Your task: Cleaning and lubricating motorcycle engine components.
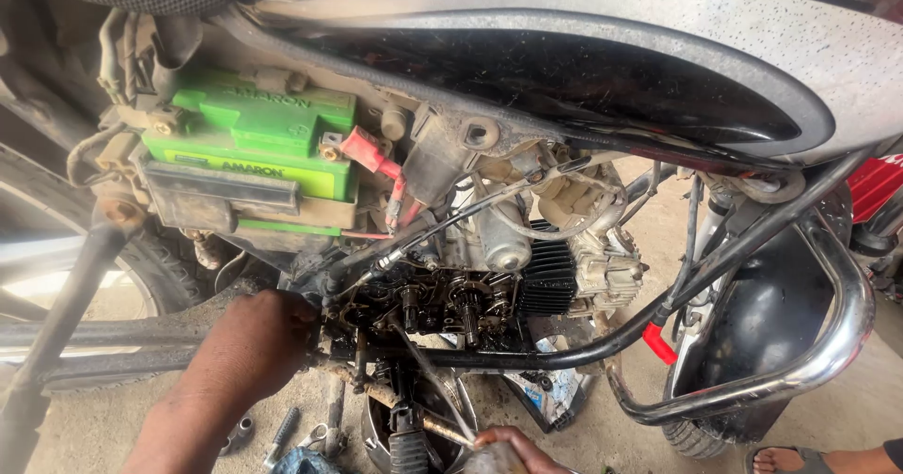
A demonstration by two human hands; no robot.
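the opened engine (442, 305) of a motorcycle sits in the middle of the view, its side cover off, with dark oily gears and shafts showing just left of the black cooling fins (548, 276). the left hand (259, 338) reaches in from the lower left and presses against the left end of the exposed gear case; its fingers are hidden behind the metal, so i cannot tell whether they are closed on anything. the right hand (515, 448) comes up from the bottom edge, fingers wrapped around a small can or bottle (499, 459), though it is blurred and half cut off by the frame; a thin tube (437, 380) runs from it up and left toward the gears.

below the engine a round metal pan (376, 429) rests on the floor, and a few spanners (280, 436) lie on the concrete (94, 427) beside it. above and to the left a green battery (259, 135) sits in its tray, a red-capped cable (369, 151) at its right end. the grey fuel tank (658, 51) spans the top, a chrome crash guard (828, 342) curves at the right, and a foot in a sandal (785, 459) shows at the lower right corner.
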